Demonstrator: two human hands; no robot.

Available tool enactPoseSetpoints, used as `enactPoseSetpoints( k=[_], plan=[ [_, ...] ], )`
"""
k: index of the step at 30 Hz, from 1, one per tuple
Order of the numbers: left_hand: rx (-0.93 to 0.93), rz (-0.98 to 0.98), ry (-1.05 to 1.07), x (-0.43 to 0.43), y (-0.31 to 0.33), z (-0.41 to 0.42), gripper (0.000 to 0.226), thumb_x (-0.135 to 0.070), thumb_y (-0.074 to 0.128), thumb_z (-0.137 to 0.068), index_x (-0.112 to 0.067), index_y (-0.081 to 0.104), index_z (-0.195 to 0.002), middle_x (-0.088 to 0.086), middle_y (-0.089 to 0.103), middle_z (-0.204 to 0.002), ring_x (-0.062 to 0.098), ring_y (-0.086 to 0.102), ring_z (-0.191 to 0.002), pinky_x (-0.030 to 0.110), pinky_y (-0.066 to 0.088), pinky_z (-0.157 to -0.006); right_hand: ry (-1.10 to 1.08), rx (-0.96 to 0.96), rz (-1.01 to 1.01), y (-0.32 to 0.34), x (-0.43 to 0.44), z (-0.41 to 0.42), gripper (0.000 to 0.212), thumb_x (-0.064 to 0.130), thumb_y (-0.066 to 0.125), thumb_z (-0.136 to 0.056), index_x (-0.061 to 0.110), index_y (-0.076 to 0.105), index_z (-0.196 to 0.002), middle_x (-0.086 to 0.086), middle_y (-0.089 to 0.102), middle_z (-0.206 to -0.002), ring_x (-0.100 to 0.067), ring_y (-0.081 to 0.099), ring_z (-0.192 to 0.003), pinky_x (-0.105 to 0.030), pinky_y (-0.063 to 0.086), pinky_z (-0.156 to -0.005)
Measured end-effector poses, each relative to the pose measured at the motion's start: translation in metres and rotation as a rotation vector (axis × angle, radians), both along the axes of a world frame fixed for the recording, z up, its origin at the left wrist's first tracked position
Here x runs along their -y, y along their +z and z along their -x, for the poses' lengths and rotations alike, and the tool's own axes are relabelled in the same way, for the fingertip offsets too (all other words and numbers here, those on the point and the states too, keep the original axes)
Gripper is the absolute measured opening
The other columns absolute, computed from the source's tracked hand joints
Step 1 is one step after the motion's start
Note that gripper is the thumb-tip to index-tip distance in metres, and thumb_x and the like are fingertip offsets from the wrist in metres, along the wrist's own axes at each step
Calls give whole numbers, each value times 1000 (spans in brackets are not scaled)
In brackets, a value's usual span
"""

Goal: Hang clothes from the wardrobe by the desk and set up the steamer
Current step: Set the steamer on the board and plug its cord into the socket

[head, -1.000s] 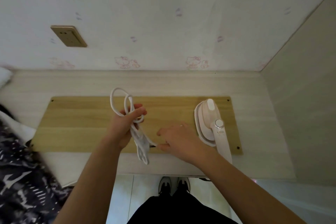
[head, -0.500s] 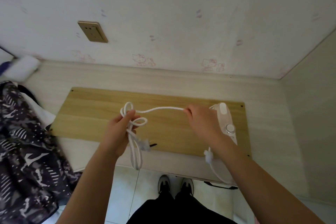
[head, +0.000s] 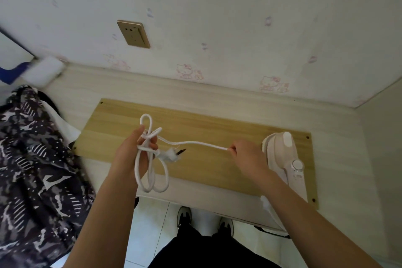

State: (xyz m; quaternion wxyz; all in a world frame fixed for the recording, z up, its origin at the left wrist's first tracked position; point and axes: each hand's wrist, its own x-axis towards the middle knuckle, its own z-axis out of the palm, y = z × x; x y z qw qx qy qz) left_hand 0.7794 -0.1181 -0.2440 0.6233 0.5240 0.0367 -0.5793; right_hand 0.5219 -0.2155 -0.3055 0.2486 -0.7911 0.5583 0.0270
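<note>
Centre frame: my left grip (head: 134, 154) curls round the cord (head: 195, 142) coil, my right grip (head: 245, 156) pinches one strand taut, presumably freeing the plug (head: 171, 154) for the socket (head: 133, 33), upper left

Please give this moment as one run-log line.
step: steamer setup | right hand: pinches cord | left hand: grips cord loops | plug: unplugged | steamer: lying on board

A single wide-angle view, worn on the person's head, looks forward and steeply down from close above the surface (head: 152, 87), which fills the middle. The wall (head: 217, 17) rises behind it across the top; the floor (head: 150, 220) and the person's shoes (head: 184, 216) sit at the bottom edge. Both forearms (head: 113, 202) enter from below. Straight edges bow toward the corners.
</note>
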Motion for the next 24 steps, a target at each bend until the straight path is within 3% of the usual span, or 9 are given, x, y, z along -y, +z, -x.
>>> enactPoseSetpoints(
  k=[4,7,10,13,15,17,20,24],
  plan=[
    [-42,4,-20,13,-1,-21,25,-35,46,-98,-11,54,-101,6,61,-67,12,56,-47,20,51,-48,38,57,-72,2,-5,-23,22,21,50,-95,14,63,-112,-5,65,-109,-23,61,-95,-37,50,-82],
    [-56,49,-16,23,-3,-35,24,-32,47,-99,-12,49,-111,7,55,-76,12,57,-50,20,49,-48,59,284,-94,23,-16,-54,35,20,57,-91,19,56,-126,0,60,-121,-17,56,-109,-35,46,-95],
    [-43,70,0,30,-2,-43,27,-27,47,-99,-9,46,-119,11,54,-75,12,54,-47,19,48,-47,39,523,-236,52,-31,-89,50,30,65,-86,27,49,-133,10,56,-123,-5,54,-109,-30,46,-96],
    [-66,72,-52,39,-3,-51,20,-24,44,-100,-7,47,-110,11,51,-72,12,51,-41,18,47,-42,20,595,-400,64,-37,-121,67,48,69,-79,35,39,-138,18,53,-123,1,54,-107,-27,49,-91],
    [-76,45,-100,42,-6,-58,15,-21,44,-99,-7,49,-100,11,53,-67,12,53,-40,18,47,-41,-27,617,-456,61,-37,-137,70,50,71,-77,36,39,-137,18,54,-118,3,56,-102,-22,49,-85],
    [-80,33,-155,44,-9,-63,14,-16,43,-98,-8,51,-90,10,56,-62,13,55,-42,19,49,-43,-102,634,-470,55,-36,-147,63,43,73,-78,33,45,-134,16,56,-109,2,58,-95,-16,47,-77],
    [-28,-11,-199,46,-13,-69,17,-9,44,-97,-6,51,-82,10,52,-67,17,57,-52,23,51,-48,-111,605,-399,50,-37,-150,38,35,73,-80,29,62,-116,13,62,-100,2,61,-88,-13,45,-70],
    [212,-181,-292,43,-20,-82,16,-8,53,-95,-14,49,-80,7,48,-72,23,51,-65,34,45,-59,-200,687,-321,52,-34,-139,21,29,74,-79,28,69,-99,7,65,-91,-8,61,-78,-17,47,-68]
  ],
)
